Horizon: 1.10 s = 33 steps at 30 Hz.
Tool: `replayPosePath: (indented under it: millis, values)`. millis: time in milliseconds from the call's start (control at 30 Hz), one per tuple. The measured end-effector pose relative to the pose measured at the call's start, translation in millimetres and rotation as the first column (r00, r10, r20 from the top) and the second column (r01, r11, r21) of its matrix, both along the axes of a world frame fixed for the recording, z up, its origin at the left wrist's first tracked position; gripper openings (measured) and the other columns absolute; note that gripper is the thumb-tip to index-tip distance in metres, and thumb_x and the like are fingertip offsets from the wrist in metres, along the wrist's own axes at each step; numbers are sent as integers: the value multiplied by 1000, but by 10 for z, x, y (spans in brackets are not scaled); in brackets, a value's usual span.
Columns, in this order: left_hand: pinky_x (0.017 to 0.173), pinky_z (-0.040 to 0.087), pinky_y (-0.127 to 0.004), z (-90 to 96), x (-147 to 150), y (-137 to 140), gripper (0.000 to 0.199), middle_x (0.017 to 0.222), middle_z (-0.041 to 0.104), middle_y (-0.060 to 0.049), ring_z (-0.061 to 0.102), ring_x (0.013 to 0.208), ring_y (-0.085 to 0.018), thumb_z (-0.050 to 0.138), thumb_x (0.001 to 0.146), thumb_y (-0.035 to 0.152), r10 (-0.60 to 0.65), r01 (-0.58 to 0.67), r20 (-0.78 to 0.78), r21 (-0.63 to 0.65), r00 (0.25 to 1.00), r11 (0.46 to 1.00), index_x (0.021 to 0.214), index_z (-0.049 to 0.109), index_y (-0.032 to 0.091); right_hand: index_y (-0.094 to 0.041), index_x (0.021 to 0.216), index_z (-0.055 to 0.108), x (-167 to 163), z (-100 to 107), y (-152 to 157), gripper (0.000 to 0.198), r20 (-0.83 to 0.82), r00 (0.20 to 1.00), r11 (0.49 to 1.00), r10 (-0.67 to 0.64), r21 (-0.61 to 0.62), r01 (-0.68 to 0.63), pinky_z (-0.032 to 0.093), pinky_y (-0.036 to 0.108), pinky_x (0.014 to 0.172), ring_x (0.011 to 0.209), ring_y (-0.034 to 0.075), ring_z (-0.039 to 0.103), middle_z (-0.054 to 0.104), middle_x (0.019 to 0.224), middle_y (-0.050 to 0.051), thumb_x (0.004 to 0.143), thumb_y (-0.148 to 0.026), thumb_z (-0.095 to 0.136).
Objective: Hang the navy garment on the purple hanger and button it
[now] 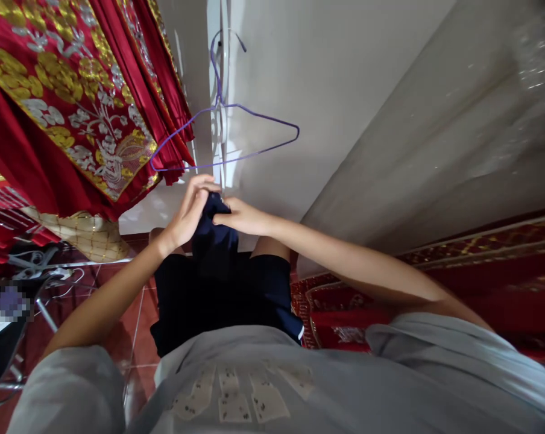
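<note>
A piece of dark navy cloth (214,241) hangs from both hands in front of my dark shorts; its lower part blends into them, and I cannot tell what garment it is. My left hand (192,211) grips its upper left edge, thumb and fingers pressed round the fabric. On the other side my right hand (243,216) pinches the cloth with the thumb on top. Just above the hands, a purple wire hanger (254,155) hangs bare, touched by neither hand.
Red fabric with gold and silver embroidery (64,90) drapes at upper left. Below it stand a metal-legged chair (46,313) and some hangers (67,274) over a red tiled floor (139,337). A plastic-wrapped grey panel (417,138) leans at right, above red patterned textile (480,313).
</note>
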<state>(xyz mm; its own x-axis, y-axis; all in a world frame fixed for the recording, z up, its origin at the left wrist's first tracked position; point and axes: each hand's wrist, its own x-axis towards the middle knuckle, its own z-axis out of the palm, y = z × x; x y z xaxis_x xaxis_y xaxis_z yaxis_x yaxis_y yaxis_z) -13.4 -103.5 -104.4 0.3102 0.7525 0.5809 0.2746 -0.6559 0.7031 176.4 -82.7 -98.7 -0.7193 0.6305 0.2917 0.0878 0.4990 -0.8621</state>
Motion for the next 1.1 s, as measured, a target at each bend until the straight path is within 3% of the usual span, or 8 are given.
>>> replayPosePath:
  millis: [133, 267, 467, 600, 700, 800, 967, 1100]
  values:
    - [81, 52, -34, -354, -264, 74, 58, 88, 66, -7, 64, 89, -24, 37, 102, 69, -217, 42, -348, -446, 912, 894, 93, 64, 18, -20, 89, 62, 132, 208, 326, 19, -112, 968, 931, -226, 266, 248, 52, 38, 99, 98, 21, 65, 69, 96, 2, 73, -10, 58]
    - [62, 41, -29, -540, -523, 118, 49, 70, 60, -4, 57, 68, -21, 65, 89, 64, -217, -135, -592, -493, 776, 860, 73, 58, 18, -21, 101, 65, 311, 251, 813, 25, -191, 831, 794, -522, 245, 556, 46, 42, 113, 120, 25, 61, 70, 115, 6, 77, -12, 61]
    - [69, 45, -31, -195, -872, 271, 37, 71, 62, -4, 56, 69, -20, 57, 92, 51, -28, -200, -641, -280, 767, 939, 81, 64, 17, -18, 76, 63, 652, 182, 1123, 7, 45, 674, 670, -738, -75, 739, 57, 48, 95, 92, 27, 68, 67, 81, 5, 81, -22, 65]
    - [79, 50, -35, 229, -912, 288, 43, 68, 57, -3, 59, 71, -21, 50, 97, 52, 152, -238, -667, -40, 729, 970, 71, 60, 19, -21, 65, 56, 930, 371, 906, 19, 76, 558, 563, -826, 114, 818, 57, 42, 88, 82, 24, 64, 62, 71, 2, 78, -24, 70]
    - [98, 51, -39, 490, -804, 270, 37, 99, 72, -9, 67, 102, -28, 56, 94, 51, 217, -199, -588, 96, 779, 975, 81, 67, 19, -22, 57, 45, 1050, 489, 740, 32, 94, 497, 505, -862, 240, 829, 56, 41, 82, 77, 22, 60, 53, 63, 1, 79, -26, 68]
    - [109, 47, -41, 679, -614, 255, 34, 124, 70, -10, 64, 119, -28, 57, 95, 50, 270, -180, -498, 223, 824, 958, 91, 70, 20, -22, 61, 48, 1016, 445, 659, 28, 63, 571, 572, -818, 190, 798, 57, 42, 83, 78, 23, 61, 54, 65, 1, 79, -26, 69]
    - [111, 44, -43, 883, -365, 400, 36, 122, 69, -5, 62, 119, -23, 49, 103, 55, 321, -197, -343, 351, 883, 916, 117, 64, 25, -20, 85, 63, 774, 310, 598, 11, -108, 784, 781, -611, 79, 619, 58, 46, 90, 96, 27, 66, 67, 84, 4, 82, -30, 66]
    - [110, 42, -42, 968, -443, 668, 54, 112, 70, -1, 58, 108, -20, 44, 101, 66, 250, -143, -415, 272, 875, 952, 135, 54, 25, -21, 105, 65, 868, 445, 564, 28, -170, 780, 735, -603, 263, 625, 50, 52, 108, 120, 32, 61, 71, 107, 8, 81, -36, 68]
